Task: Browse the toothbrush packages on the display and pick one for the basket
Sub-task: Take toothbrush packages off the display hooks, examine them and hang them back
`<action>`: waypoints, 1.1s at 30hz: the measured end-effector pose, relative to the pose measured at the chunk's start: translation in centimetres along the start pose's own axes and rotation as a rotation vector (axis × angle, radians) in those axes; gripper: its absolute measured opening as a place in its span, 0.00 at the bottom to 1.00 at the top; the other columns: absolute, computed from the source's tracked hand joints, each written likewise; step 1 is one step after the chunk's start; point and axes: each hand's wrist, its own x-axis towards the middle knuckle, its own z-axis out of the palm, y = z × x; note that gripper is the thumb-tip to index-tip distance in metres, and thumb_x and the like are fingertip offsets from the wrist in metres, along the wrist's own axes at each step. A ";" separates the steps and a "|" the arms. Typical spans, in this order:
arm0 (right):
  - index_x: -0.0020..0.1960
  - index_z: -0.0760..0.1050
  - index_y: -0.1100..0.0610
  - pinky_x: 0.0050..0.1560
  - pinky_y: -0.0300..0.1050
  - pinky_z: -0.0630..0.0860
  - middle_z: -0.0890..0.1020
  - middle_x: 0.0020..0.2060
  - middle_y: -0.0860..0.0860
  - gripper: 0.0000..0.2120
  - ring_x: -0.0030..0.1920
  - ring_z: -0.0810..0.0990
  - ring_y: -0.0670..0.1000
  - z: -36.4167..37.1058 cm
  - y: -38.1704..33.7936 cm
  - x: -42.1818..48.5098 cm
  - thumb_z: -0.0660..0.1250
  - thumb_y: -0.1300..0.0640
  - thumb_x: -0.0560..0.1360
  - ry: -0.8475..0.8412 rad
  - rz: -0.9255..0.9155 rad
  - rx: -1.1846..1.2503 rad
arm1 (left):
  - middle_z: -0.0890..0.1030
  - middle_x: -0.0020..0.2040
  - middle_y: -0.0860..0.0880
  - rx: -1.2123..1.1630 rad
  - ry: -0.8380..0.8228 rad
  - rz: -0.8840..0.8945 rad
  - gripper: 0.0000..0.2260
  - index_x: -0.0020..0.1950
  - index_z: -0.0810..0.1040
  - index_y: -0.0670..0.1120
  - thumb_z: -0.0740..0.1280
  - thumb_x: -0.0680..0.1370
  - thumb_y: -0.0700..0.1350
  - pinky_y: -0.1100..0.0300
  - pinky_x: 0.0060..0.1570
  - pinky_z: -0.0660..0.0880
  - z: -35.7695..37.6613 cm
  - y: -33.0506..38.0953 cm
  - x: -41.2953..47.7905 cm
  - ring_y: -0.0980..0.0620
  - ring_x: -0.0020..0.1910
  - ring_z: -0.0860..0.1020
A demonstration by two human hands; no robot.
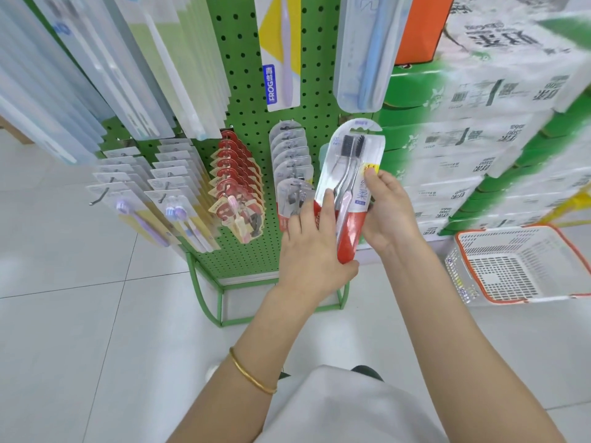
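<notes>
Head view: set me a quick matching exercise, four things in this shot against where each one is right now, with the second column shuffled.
Things
1. twin-brush package
2. basket
3. red-carded packages
4. gold bangle

Places
A. worn on the left arm
B. held between the left hand and the right hand
C. on the floor at the right
D. hanging on the green pegboard

Pairs: 1-B, 2-C, 3-D, 4-A
</notes>
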 end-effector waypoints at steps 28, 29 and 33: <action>0.47 0.77 0.55 0.40 0.45 0.77 0.85 0.42 0.52 0.15 0.40 0.82 0.51 -2.7 1.5 -0.6 0.75 0.51 0.65 -0.377 0.116 -0.377 | 0.79 0.55 0.48 -1.233 0.244 -0.346 0.06 0.54 0.71 0.49 0.65 0.79 0.41 0.52 0.53 0.78 -2.8 -3.0 2.9 0.51 0.55 0.79; 0.50 0.78 0.56 0.47 0.49 0.78 0.84 0.46 0.55 0.23 0.45 0.82 0.54 -2.7 1.8 -0.6 0.78 0.45 0.61 -0.387 0.170 -0.345 | 0.80 0.56 0.47 -1.267 0.227 -0.355 0.06 0.55 0.72 0.47 0.64 0.79 0.40 0.49 0.55 0.78 -2.7 -3.2 2.9 0.49 0.56 0.79; 0.61 0.78 0.57 0.56 0.52 0.78 0.80 0.59 0.58 0.38 0.57 0.80 0.57 -2.8 3.2 -1.0 0.79 0.39 0.57 -0.515 0.367 -0.206 | 0.81 0.56 0.42 -1.347 0.160 -0.369 0.07 0.57 0.73 0.43 0.60 0.81 0.40 0.42 0.57 0.76 -2.5 -3.4 2.7 0.43 0.57 0.79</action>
